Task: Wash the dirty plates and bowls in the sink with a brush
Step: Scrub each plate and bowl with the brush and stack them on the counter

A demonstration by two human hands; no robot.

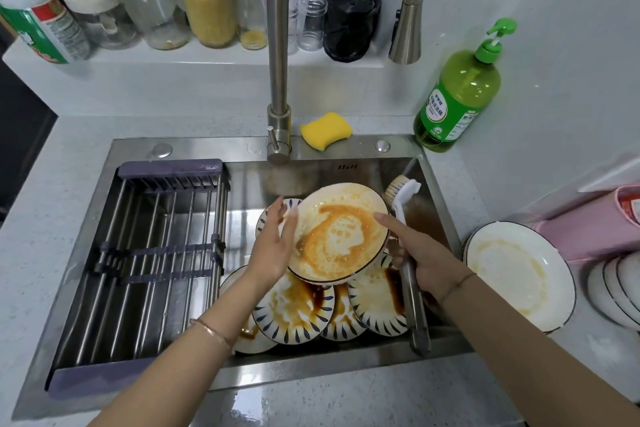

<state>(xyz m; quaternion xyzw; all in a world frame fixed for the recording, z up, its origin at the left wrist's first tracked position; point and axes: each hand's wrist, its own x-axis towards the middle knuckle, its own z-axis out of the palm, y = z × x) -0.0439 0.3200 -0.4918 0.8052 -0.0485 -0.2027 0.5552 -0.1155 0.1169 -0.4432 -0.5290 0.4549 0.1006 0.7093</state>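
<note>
Both forearms reach forward; the left hand has straight, spread fingers, while the right hand grips a brush, index finger extended

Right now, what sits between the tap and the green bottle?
A yellow sponge lies at the sink rim between tap and bottle, plain in the head view.

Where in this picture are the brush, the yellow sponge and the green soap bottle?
brush [417, 315], head view, on its metal handle.
yellow sponge [325, 130], head view, on the middle of its top.
green soap bottle [465, 74], head view, on its body above the label.
</note>
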